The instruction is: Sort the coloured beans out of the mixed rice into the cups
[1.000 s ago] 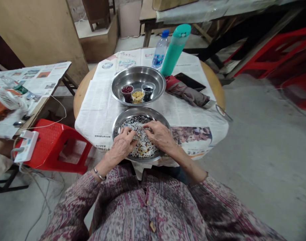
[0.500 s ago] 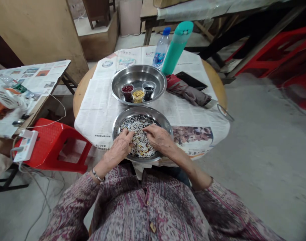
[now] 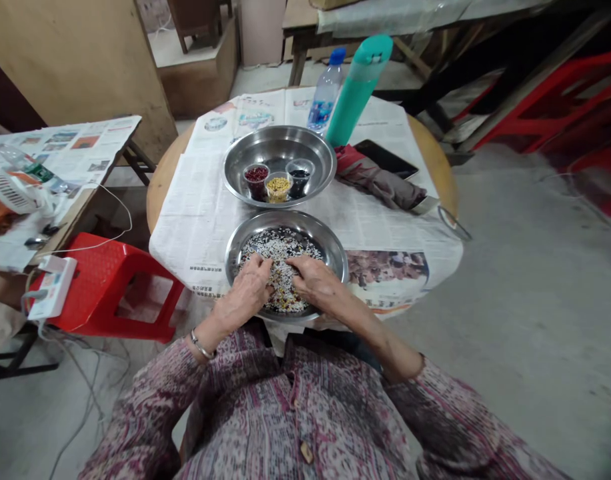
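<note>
Right in front of me is a steel basin [image 3: 335, 243] with mixed white, black, yellow and a few red grains or beans [image 3: 280, 250] spread over its bottom. My left hand [image 3: 253, 283] reaches in from the left, fingers curled and pinched at the grains. My right hand [image 3: 315, 280] is across from it, a small gap between them, thumb and fingers closed down at the grains; what its tips hold is too small to see. Behind stands a second steel basin [image 3: 280, 137] holding small clear cups of red beans [image 3: 256, 175], yellow beans [image 3: 278, 185] and black beans [image 3: 299, 175].
Newspaper [image 3: 185, 213] covers the round table. Toward its back right are a water bottle [image 3: 325, 93], a teal bottle [image 3: 359, 90], a folded umbrella [image 3: 380, 183] and a dark phone or tablet [image 3: 385, 160]. A red stool [image 3: 105, 287] bearing a power strip [image 3: 53, 287] stands left.
Both hands stay in the near basin. My left hand has moved slightly right, its fingers more curled, and my right fingers have drawn in and closed downward at the grains.
</note>
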Demonstrator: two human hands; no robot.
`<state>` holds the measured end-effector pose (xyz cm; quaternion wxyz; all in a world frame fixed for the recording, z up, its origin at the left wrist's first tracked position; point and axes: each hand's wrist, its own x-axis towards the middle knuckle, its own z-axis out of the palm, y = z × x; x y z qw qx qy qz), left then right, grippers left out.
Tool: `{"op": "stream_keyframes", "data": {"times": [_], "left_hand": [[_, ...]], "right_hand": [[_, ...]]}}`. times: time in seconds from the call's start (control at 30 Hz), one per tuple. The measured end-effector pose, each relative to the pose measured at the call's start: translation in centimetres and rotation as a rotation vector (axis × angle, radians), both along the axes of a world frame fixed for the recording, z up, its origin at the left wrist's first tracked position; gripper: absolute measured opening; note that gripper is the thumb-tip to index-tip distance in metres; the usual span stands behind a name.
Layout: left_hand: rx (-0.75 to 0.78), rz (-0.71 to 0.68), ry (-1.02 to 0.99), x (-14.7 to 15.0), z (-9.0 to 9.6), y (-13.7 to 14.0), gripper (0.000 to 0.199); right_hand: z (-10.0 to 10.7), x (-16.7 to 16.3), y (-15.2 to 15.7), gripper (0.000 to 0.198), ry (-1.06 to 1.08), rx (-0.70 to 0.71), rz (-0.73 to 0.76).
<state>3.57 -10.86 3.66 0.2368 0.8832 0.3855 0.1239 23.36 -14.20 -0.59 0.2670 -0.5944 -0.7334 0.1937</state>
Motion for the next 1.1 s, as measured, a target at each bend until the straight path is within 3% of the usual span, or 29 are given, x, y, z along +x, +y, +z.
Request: {"op": "stream_keyframes", "data": {"times": [0.27,0.47,0.63,0.8,1.03,1.1], "left_hand": [[0.031,0.124,-0.189,1.2,-3.2,0.0,0.046],[-0.063,0.158,-0.196,1.8,-2.8,0.7,0.04],[0.028,0.162,-0.181,1.5,-2.8,0.8,0.038],[0.095,0.088,-0.123,1.6,-1.7,1.0,0.036],[0.132,0.034,-0.078,3.7,1.1,0.9,0.033],[0.122,0.012,-0.075,4.2,1.7,0.6,0.031]], "right_hand": [[2.7,-0.2,1.3,0.042,0.201,-0.301,-0.097],[2.6,-0.8,1.2,0.026,0.493,-0.311,-0.209],[2.4,-2.2,1.1,0.031,0.896,-0.432,-0.361],[3.0,-3.4,1.7,0.03,1.22,-0.53,-0.446],[2.4,-4.5,3.5,0.033,1.509,-0.455,-0.64],[2.3,-4.6,3.9,0.031,1.555,-0.495,-0.623]]}}
